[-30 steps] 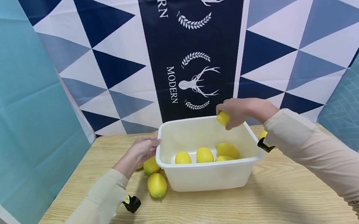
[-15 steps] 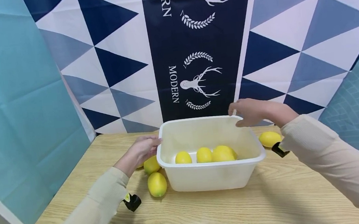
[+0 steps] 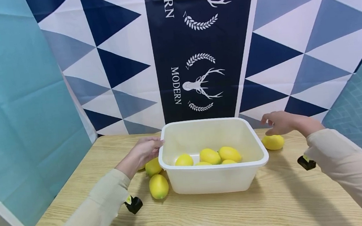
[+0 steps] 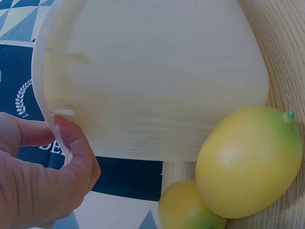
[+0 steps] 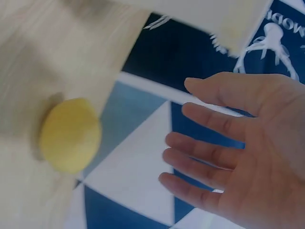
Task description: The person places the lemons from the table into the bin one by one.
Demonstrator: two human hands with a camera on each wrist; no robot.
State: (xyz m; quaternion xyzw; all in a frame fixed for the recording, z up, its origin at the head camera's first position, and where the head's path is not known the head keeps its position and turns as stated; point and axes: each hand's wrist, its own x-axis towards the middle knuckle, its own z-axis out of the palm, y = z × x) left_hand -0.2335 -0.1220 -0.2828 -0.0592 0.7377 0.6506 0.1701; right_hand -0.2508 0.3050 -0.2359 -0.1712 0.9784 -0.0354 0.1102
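Note:
A white plastic bin (image 3: 212,179) stands on the wooden table, with several lemons (image 3: 210,156) on its floor. My left hand (image 3: 144,151) pinches the bin's left rim between thumb and fingers, as the left wrist view (image 4: 52,176) confirms. Just above a lone lemon (image 3: 273,142) to the right of the bin hovers my right hand (image 3: 281,122). Its fingers are spread and hold nothing in the right wrist view, where that same lemon (image 5: 70,136) lies apart from the fingertips (image 5: 174,140).
Beside the bin's left wall lie more lemons (image 3: 159,186), partly hidden by the left hand. A patterned cloth (image 3: 123,67) hangs behind the table (image 3: 211,216). Teal cloth (image 3: 16,89) covers the left side.
My right hand has let a lemon drop into the bin and moved right and down, over the lemon outside. Lemons in the bin have shifted. My left hand stays on the rim.

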